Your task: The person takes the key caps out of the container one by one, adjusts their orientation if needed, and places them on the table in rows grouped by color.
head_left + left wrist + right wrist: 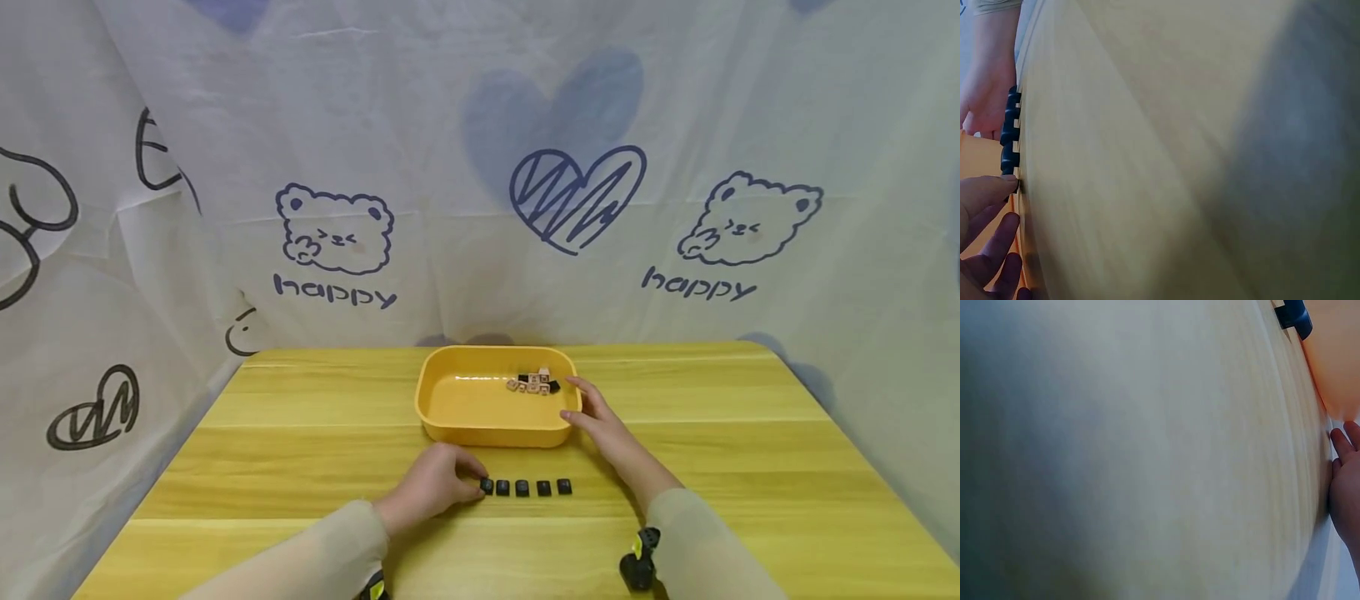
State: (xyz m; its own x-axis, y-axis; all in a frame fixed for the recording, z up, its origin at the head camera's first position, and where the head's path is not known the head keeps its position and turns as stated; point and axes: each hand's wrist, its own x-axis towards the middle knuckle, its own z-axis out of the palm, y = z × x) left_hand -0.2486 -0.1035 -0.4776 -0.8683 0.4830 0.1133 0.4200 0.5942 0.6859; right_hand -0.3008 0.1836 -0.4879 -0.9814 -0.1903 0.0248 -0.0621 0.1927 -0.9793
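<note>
Five or so small black keycaps form a straight row on the wooden table, in front of a yellow bin point(480, 435). My left hand point(438, 485) pinches the leftmost keycap point(487, 486) between thumb and finger, low over the tabletop. In the left wrist view a fingertip point(1009, 178) presses at the row's near end. My right hand point(604, 423) touches the bin's right end, its thumb and forefinger spread apart over the rim. Some of its other fingers point(1342, 444) show beside the bin's outer wall in the right wrist view.
Inside the bin, toward its right side, lies a small heap of pale keycaps point(533, 388) with a couple of black ones point(554, 387). Behind the wooden table point(315, 467) hangs a white printed cloth point(450, 192), which also covers the left side.
</note>
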